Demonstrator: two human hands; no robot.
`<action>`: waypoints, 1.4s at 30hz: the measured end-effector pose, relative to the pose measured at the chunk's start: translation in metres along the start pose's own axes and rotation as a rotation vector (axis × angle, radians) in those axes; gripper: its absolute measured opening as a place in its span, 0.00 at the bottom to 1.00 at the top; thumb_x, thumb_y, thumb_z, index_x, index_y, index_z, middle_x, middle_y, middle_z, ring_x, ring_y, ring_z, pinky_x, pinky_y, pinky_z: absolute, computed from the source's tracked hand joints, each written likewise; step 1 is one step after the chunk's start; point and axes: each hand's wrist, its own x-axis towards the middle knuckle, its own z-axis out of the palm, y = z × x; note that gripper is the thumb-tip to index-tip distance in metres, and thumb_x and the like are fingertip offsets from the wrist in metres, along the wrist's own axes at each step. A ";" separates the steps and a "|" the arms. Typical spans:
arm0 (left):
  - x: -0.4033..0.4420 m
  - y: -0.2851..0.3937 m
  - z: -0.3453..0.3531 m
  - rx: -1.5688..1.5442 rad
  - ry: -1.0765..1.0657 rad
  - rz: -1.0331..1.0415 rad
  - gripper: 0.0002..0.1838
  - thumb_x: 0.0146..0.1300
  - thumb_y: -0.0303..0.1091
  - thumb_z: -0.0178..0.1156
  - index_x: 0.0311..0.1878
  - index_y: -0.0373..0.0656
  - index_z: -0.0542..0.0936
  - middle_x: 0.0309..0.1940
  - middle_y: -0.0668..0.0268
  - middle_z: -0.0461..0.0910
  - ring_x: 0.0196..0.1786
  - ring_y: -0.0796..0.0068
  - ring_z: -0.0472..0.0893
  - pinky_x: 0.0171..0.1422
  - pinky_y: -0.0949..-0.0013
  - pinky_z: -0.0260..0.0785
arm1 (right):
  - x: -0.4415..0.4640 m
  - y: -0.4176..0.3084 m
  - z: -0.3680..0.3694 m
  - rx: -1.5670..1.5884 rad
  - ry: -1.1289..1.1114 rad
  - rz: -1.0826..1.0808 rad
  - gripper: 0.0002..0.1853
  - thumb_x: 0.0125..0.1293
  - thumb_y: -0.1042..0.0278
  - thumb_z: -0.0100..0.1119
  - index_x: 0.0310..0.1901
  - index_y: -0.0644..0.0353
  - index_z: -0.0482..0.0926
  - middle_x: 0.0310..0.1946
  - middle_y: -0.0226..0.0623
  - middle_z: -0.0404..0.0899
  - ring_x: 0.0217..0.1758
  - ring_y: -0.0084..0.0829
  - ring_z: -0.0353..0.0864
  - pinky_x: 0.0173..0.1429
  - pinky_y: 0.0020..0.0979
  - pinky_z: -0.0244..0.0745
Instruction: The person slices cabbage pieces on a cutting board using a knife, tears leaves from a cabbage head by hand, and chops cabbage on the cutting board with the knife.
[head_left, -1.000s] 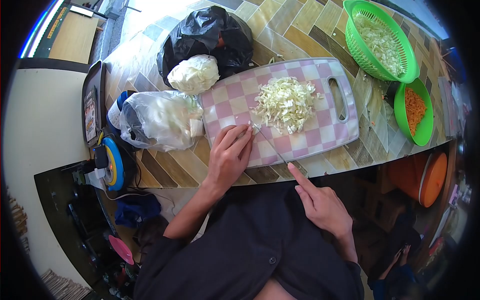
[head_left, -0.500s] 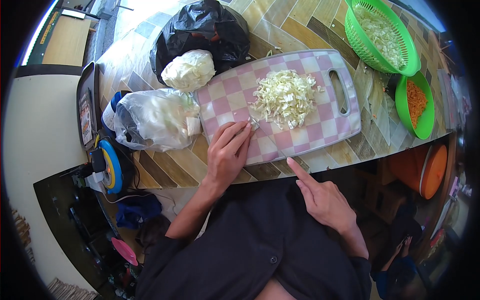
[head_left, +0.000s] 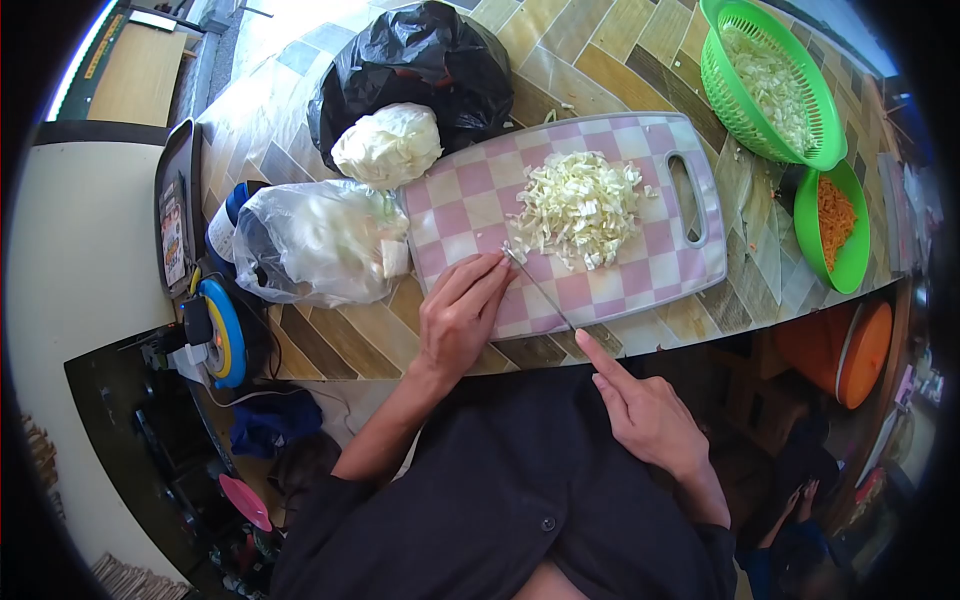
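Note:
My left hand (head_left: 463, 310) is bent over the near left part of the pink checkered cutting board (head_left: 455, 215), its fingertips pressed together on a small pale piece of cabbage (head_left: 507, 249). My right hand (head_left: 645, 410) is closed round the handle of a knife (head_left: 541, 289), index finger stretched along it. The blade's tip touches the board beside my left fingertips. Chopped cabbage (head_left: 580, 208) lies heaped in the middle of the board. A whole cabbage (head_left: 388, 146) rests at the board's far left corner.
A black plastic bag (head_left: 420, 70) and a clear bag (head_left: 310, 240) lie left of the board. At the right are a green colander (head_left: 715, 75) of shredded cabbage and a green bowl (head_left: 852, 262) of shredded carrot. A person's hands (head_left: 800, 500) show low at the right.
The view has shifted slightly. Both hands stay in nearly the same places on the board and knife, and the blade's angle has changed a little.

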 end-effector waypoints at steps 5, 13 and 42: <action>-0.004 -0.001 -0.002 0.009 -0.027 -0.004 0.12 0.60 0.22 0.76 0.47 0.36 0.91 0.46 0.59 0.90 0.48 0.61 0.90 0.53 0.63 0.83 | 0.017 -0.001 0.005 -0.045 -0.009 0.021 0.33 0.81 0.63 0.50 0.84 0.30 0.56 0.21 0.60 0.79 0.28 0.65 0.82 0.41 0.63 0.81; -0.004 0.004 -0.003 0.000 -0.041 -0.037 0.14 0.62 0.20 0.74 0.51 0.37 0.90 0.51 0.58 0.88 0.51 0.59 0.89 0.55 0.63 0.83 | 0.009 0.004 0.002 -0.006 0.014 -0.001 0.33 0.82 0.64 0.49 0.84 0.31 0.57 0.21 0.60 0.78 0.28 0.64 0.82 0.39 0.61 0.78; -0.004 -0.004 -0.007 -0.014 -0.064 0.035 0.15 0.61 0.17 0.70 0.51 0.37 0.90 0.50 0.59 0.90 0.54 0.59 0.89 0.58 0.61 0.82 | 0.015 0.006 0.008 -0.035 -0.011 -0.025 0.33 0.82 0.62 0.49 0.85 0.29 0.55 0.21 0.60 0.79 0.27 0.64 0.82 0.39 0.62 0.80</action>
